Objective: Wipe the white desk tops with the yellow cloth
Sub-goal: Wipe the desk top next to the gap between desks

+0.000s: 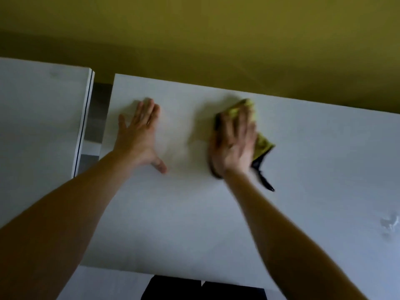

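A white desk top (303,169) fills most of the view. My right hand (232,146) lies flat on the yellow cloth (263,144), pressing it against the desk near the far edge; the hand and cloth are blurred. The cloth has a dark edge and a dark tail trailing toward me on the right. My left hand (138,137) rests flat on the same desk top to the left, fingers spread, holding nothing. A second white desk top (39,126) stands to the left, across a narrow gap.
A yellow-green wall (216,40) runs behind both desks. Grey floor (95,126) shows in the gap between them. A wet smear (389,224) marks the desk at the far right. Something dark (194,289) sits below the desk's near edge.
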Motion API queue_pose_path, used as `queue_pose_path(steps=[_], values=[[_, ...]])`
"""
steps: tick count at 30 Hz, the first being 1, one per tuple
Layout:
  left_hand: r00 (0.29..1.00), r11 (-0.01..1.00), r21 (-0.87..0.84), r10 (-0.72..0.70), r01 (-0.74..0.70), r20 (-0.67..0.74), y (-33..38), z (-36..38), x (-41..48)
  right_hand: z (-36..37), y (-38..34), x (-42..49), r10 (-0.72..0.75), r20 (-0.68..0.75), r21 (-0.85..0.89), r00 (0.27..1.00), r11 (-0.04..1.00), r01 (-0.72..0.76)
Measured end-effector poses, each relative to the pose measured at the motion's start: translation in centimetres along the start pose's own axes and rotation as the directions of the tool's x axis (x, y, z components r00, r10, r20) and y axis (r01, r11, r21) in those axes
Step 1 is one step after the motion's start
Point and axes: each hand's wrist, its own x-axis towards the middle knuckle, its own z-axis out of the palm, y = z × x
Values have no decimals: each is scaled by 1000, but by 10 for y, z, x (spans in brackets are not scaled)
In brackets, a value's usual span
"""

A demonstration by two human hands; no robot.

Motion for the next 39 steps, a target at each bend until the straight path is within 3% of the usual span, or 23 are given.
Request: queue_pose_path(steps=[1,3,6,8,10,12,13,15,16,18,20,21,22,23,26,27,29,30,32,34,36,37,39], values=[[999,1000,-11,1,-1,-39,2,-1,-4,7,-31,-25,-161,92,62,983,986,156],[981,1000,5,10,-10,-192,6,4,-17,10,-66,-67,-436,246,154,866,900,409],[916,999,-40,-14,-3,-400,10,30,-47,1,-16,-52,-622,246,193,743,783,591],[905,989,-141,-88,31,-416,13,50,-67,-13,57,-16,-519,187,66,834,854,516],[898,988,-142,-113,57,-424,21,64,-80,-39,130,18,-218,70,-81,973,971,223],[886,989,-135,-109,53,-450,34,73,-86,-51,149,18,56,-32,-101,998,993,-59],[882,988,-144,-109,47,-459,41,76,-89,-48,134,1,86,-36,-79,996,993,-88],[873,982,-182,-136,56,-469,57,79,-96,-38,81,-55,-107,81,17,991,994,106],[869,979,-198,-146,56,-474,65,80,-99,-34,54,-87,-289,181,96,940,956,276],[850,980,-195,-132,35,-510,84,78,-105,-32,28,-137,-588,325,221,741,809,545],[822,983,-184,-120,19,-556,109,74,-104,-36,56,-135,-763,284,311,580,646,697],[810,984,-179,-102,-4,-577,124,73,-102,-40,86,-117,-798,241,332,552,602,726],[804,985,-170,-73,-36,-591,139,73,-98,-48,123,-93,-794,221,302,567,608,734],[802,985,-161,-42,-69,-596,155,75,-92,-58,163,-65,-745,202,222,636,667,711],[801,986,-131,3,-101,-598,202,82,-69,-96,273,13,-340,101,-30,935,938,344],[796,988,-122,3,-97,-605,214,85,-60,-101,286,22,-165,39,-60,986,984,167],[775,991,-97,6,-87,-632,231,92,-43,-89,265,9,55,-52,-78,997,995,-59],[756,992,-91,9,-90,-654,236,98,-37,-80,240,-9,43,-58,-56,997,997,-46],[687,989,-102,1,-110,-726,240,114,-30,-65,192,-48,-239,77,51,968,970,236],[646,984,-125,-15,-125,-763,239,124,-28,-63,182,-65,-555,217,142,803,832,537],[650,984,-133,-26,-116,-760,239,125,-29,-69,213,-40,-689,228,175,688,724,667],[648,983,-146,-39,-113,-761,239,124,-29,-74,236,-24,-680,226,147,698,732,666],[644,977,-168,-47,-129,-764,241,120,-27,-90,284,2,-499,176,4,848,862,507]])
